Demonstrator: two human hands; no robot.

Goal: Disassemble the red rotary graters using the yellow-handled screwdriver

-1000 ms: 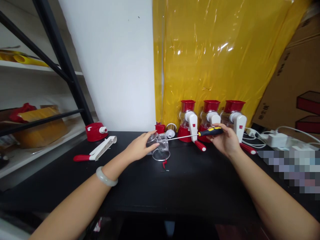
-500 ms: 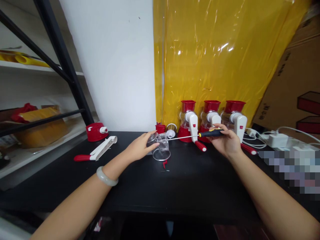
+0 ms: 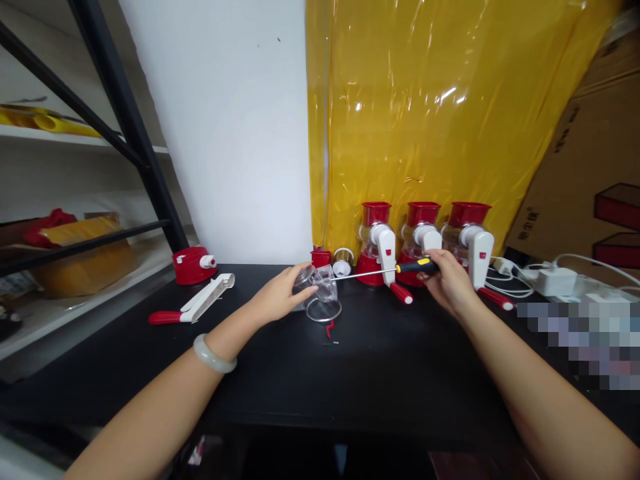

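Note:
My left hand (image 3: pixel 283 291) is closed on a clear plastic grater housing (image 3: pixel 324 308), which lies on the black table. In my right hand (image 3: pixel 450 281) is a screwdriver (image 3: pixel 416 266) with a black and yellow handle. Its long metal shaft points left, and the tip reaches the clear housing; whether it sits in a hole there I cannot tell. Just in front of the housing lie a small red plastic piece (image 3: pixel 329 329) and a tiny metal pin (image 3: pixel 335 343). Behind it are a metal grater drum (image 3: pixel 343 261) and a red part (image 3: pixel 321 257).
Three red and white rotary graters (image 3: pixel 376 233) stand along the back. To the left are a red base (image 3: pixel 193 265) and a white crank with a red handle (image 3: pixel 200 300). White chargers and cables (image 3: pixel 556 281) lie at right, beside a cardboard box (image 3: pixel 590 153).
My right hand has shifted slightly left and its grip on the screwdriver handle has changed, covering the handle's end. My left hand and the housing have stayed in place.

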